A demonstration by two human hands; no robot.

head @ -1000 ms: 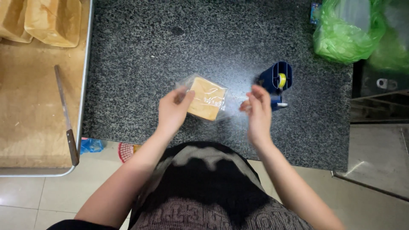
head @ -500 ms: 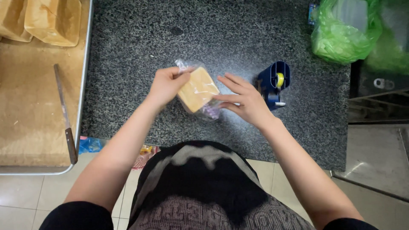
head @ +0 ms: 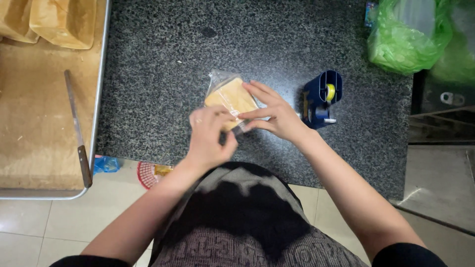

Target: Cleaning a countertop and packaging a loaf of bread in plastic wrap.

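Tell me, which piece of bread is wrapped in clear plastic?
The flat slice on the dark stone counter, held between the left hand and right hand. The big loaves on the tray at the left lie unwrapped.

Soft, even light falls from overhead, bright enough to show the speckle of the counter [head: 163,79] sharply, with only faint shadows under the hands. A mild sheen lies along the tray [head: 101,74] rim and on the green bag [head: 401,39] at the counter's far right corner. Lines bow slightly toward the frame edges.

Bread bag [head: 231,96] end hidden by hands
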